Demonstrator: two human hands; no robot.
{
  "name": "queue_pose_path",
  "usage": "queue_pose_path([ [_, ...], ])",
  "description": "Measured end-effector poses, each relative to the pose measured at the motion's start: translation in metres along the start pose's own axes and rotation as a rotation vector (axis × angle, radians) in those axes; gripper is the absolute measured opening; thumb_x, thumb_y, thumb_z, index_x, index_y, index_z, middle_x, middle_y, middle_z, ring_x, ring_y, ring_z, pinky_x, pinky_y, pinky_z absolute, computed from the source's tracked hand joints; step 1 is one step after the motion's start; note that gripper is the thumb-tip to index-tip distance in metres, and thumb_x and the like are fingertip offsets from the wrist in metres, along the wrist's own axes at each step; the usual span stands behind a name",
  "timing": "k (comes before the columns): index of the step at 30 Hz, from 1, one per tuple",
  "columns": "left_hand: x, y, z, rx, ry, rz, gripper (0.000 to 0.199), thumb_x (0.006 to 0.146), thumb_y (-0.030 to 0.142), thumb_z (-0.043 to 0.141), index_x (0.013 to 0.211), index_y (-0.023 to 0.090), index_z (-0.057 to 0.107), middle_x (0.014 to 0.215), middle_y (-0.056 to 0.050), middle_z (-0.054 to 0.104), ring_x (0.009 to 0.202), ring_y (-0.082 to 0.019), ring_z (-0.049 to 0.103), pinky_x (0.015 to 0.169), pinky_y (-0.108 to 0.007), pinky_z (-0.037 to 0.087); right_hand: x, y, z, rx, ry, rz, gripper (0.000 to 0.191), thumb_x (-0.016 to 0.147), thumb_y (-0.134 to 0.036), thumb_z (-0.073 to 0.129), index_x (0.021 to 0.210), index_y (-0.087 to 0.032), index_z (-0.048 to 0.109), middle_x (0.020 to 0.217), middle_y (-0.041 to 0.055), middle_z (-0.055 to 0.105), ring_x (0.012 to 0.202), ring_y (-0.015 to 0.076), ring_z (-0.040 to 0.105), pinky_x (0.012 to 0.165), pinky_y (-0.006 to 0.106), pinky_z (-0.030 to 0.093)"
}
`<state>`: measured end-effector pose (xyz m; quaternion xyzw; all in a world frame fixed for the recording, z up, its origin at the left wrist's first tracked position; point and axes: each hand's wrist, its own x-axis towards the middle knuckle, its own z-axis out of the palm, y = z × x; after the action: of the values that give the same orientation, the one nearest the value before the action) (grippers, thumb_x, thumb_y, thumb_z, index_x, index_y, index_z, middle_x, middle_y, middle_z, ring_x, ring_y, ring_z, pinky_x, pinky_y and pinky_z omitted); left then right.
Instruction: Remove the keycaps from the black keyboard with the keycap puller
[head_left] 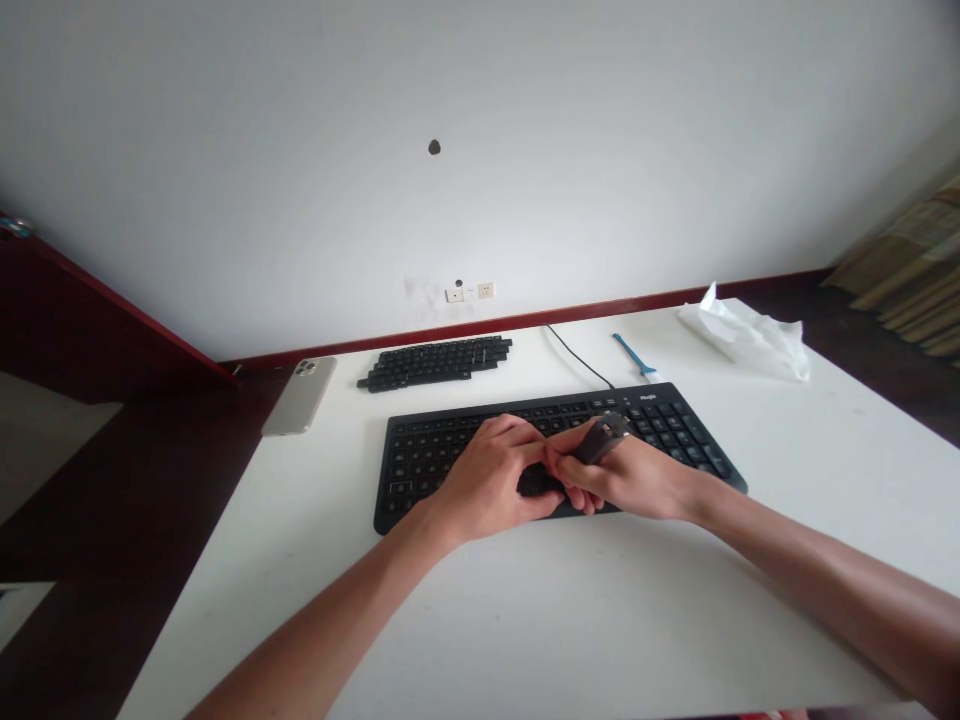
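Note:
A black keyboard [409, 465] lies on the white table, with bare key positions showing on its left side and keycaps on its right-hand number block. My right hand [626, 475] is closed around a dark-handled tool [600, 438] with a metallic upper end. The tool's lower end is hidden behind my fingers, over the keyboard's middle. Resting on the keyboard just left of it, my left hand [491, 475] has bent fingers, with a gap between thumb and forefinger. Its fingertips meet those of my right hand. Behind the keyboard sit black keycaps [439, 362] laid out in rows.
A phone [300, 397] lies at the table's left edge. Behind the keyboard on the right are a blue brush [634, 355] and a crumpled white plastic bag [746, 335]. The keyboard's cable [577, 357] runs over the table's [480, 620] back edge towards the wall.

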<state>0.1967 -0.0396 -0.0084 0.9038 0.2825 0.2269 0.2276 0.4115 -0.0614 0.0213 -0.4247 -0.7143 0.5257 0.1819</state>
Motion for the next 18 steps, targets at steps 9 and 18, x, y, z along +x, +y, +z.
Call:
queue_pose_path([
  [9,-0.007,0.002,0.011,0.103,0.037,-0.039,0.054,0.092,0.049,0.076,0.138,0.027,0.06,0.153,-0.008,0.054,0.144,-0.03,0.048,0.123,-0.049,0.041,0.007,0.012,0.016,-0.165,0.253,-0.167,0.036,0.101,-0.038,0.051,0.071,-0.019,0.057,0.059,-0.0004,0.059,0.055,0.013,0.05,0.054,0.027,0.043],
  [18,-0.009,0.016,0.021,0.366,-0.135,0.02,0.062,0.111,0.047,0.037,0.168,0.026,0.023,0.172,-0.004,0.031,0.162,-0.028,0.02,0.132,-0.051,0.024,0.009,0.013,0.018,-0.259,0.309,-0.265,0.048,0.104,-0.053,0.047,0.076,-0.018,0.064,0.064,0.002,0.06,0.058,0.0142,0.048,0.059,0.029,0.043],
])
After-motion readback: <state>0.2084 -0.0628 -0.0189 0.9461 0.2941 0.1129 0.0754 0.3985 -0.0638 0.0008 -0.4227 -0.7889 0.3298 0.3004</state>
